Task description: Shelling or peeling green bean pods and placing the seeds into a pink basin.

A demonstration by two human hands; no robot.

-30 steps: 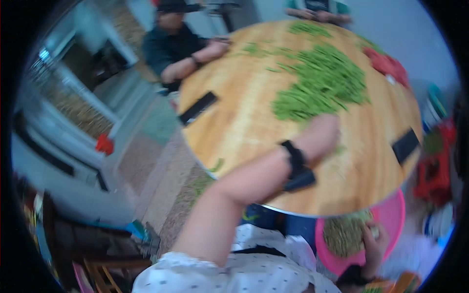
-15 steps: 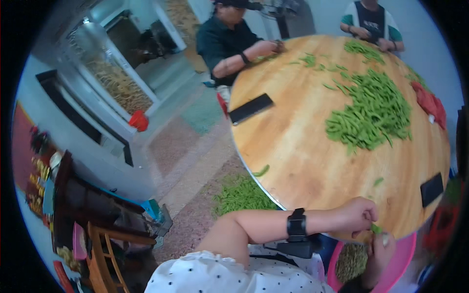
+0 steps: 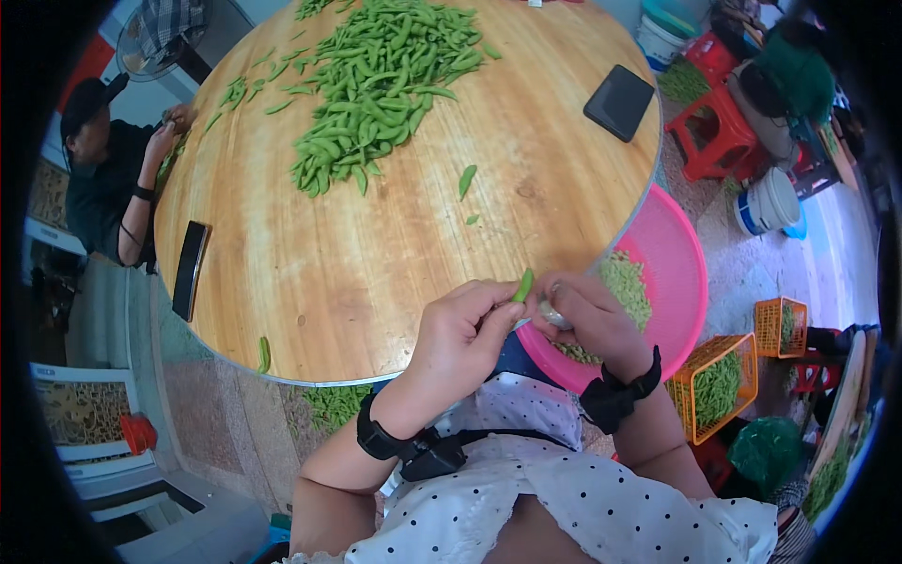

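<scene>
My left hand point(image 3: 462, 331) is closed, pinching a green bean pod point(image 3: 524, 285) between thumb and fingertips at the table's near edge. Right beside the pod, my right hand point(image 3: 587, 318) is curled closed. A whitish, shiny covering point(image 3: 554, 315) shows at its thumb; what its fingers hold, if anything, is hidden. Below and beyond that hand stands a pink plastic basin point(image 3: 693, 273), partly under the table edge, with pale green shelled beans point(image 3: 628, 282) in it. A large pile of green pods point(image 3: 376, 89) lies on the round wooden table point(image 3: 470, 235).
Two stray pods lie on the table, one near its left edge point(image 3: 264, 354). A phone point(image 3: 191, 271) rests at left, a dark flat device point(image 3: 618, 101) at right. Another person point(image 3: 108, 179) sits at the left side. Orange crates point(image 3: 714, 385) and red stools point(image 3: 714, 132) stand on the right.
My view has swung to the right and down, bringing both forearms and the basin into fuller sight. Both hands stay close together at the table edge with a pod between them.
</scene>
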